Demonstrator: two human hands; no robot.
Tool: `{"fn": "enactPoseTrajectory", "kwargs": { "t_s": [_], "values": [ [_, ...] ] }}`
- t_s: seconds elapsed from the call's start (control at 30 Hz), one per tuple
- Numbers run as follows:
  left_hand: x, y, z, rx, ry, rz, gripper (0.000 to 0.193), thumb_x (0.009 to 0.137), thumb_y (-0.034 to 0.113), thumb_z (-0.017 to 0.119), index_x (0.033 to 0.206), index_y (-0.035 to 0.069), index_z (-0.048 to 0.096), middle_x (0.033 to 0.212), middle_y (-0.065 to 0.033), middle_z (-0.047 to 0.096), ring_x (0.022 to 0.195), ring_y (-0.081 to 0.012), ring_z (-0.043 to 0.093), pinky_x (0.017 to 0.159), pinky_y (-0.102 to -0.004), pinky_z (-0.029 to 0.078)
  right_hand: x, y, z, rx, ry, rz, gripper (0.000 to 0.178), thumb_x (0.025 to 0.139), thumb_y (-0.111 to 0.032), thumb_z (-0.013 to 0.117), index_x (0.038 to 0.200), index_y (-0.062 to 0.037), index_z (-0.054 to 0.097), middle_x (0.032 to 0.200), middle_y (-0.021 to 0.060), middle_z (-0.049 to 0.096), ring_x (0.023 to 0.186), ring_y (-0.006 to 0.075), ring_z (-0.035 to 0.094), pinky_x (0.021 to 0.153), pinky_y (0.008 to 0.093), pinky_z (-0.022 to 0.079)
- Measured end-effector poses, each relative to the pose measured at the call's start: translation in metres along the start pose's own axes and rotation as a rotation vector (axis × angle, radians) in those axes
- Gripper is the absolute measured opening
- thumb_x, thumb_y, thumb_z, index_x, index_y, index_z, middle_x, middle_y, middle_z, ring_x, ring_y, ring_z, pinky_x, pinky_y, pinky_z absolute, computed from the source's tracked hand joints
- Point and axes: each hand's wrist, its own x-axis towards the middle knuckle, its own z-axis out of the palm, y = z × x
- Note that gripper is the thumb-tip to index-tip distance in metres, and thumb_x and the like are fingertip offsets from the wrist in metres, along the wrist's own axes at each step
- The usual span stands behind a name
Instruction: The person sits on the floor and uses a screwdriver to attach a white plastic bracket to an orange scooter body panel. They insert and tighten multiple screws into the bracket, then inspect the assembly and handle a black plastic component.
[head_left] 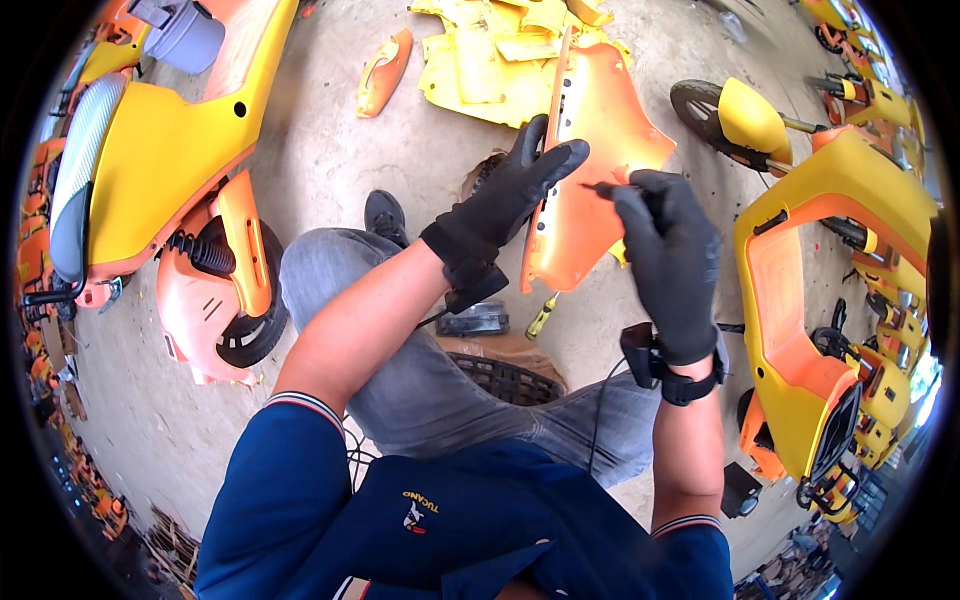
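Observation:
An orange scooter body panel (600,120) stands tilted in front of me, with a row of dark clips or holes along its left edge. My left hand (505,195), in a black glove, grips that edge, its thumb lying across the panel's face. My right hand (675,250), also black-gloved, is closed in a pinch just over the panel's right side. From its fingertips sticks a small dark pointed piece (597,189), which I cannot identify more exactly. Below the panel a yellow-green screwdriver (542,315) lies on the floor.
Yellow panels (475,75) are piled behind the orange one, with a small orange part (384,75) to their left. Yellow-orange scooters stand at left (165,170) and right (760,260). Between my legs are a black crate (500,378) and a dark box (473,319).

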Motion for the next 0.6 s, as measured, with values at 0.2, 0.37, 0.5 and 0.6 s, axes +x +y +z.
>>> {"fn": "enactPoseTrajectory", "kwargs": {
  "t_s": [0.2, 0.37, 0.5, 0.6],
  "values": [
    [0.006, -0.001, -0.003, -0.130, -0.018, -0.074, 0.068, 0.093, 0.035, 0.071, 0.144, 0.004, 0.036, 0.124, -0.0073, 0.056, 0.110, -0.0125, 0.057, 0.092, -0.0318, 0.052, -0.003, 0.056, -0.050, 0.831, 0.181, 0.422, 0.028, 0.102, -0.023, 0.057, 0.118, -0.0007, 0.063, 0.088, 0.0038, 0.064, 0.072, 0.0102, 0.060, 0.061, 0.0239, 0.050],
    [0.003, -0.001, -0.002, -0.211, 0.017, -0.122, 0.071, 0.093, 0.038, 0.071, 0.145, 0.006, 0.033, 0.121, -0.0071, 0.056, 0.107, -0.0135, 0.059, 0.088, -0.0331, 0.054, -0.033, 0.130, -0.047, 1.291, 0.154, 0.548, 0.035, 0.102, -0.024, 0.056, 0.128, 0.0003, 0.061, 0.091, 0.0055, 0.068, 0.074, 0.0126, 0.064, 0.066, 0.0255, 0.055],
    [0.004, -0.007, -0.010, -0.157, -0.002, -0.122, 0.053, 0.103, 0.035, 0.056, 0.146, 0.009, 0.039, 0.130, -0.0086, 0.060, 0.116, -0.0185, 0.063, 0.099, -0.0371, 0.054, -0.060, 0.162, -0.017, 1.416, 0.061, 0.642, 0.030, 0.102, -0.018, 0.057, 0.128, -0.0029, 0.060, 0.097, 0.0075, 0.070, 0.079, 0.0152, 0.067, 0.072, 0.0275, 0.058],
    [0.004, -0.009, -0.009, -0.142, -0.024, -0.143, 0.053, 0.103, 0.034, 0.055, 0.147, 0.008, 0.039, 0.133, -0.0087, 0.058, 0.117, -0.0188, 0.062, 0.100, -0.0367, 0.053, -0.075, 0.165, 0.000, 1.398, -0.002, 0.590, 0.029, 0.102, -0.016, 0.057, 0.128, -0.0026, 0.057, 0.107, 0.0098, 0.068, 0.093, 0.0193, 0.070, 0.085, 0.0362, 0.061]
  ]
}}
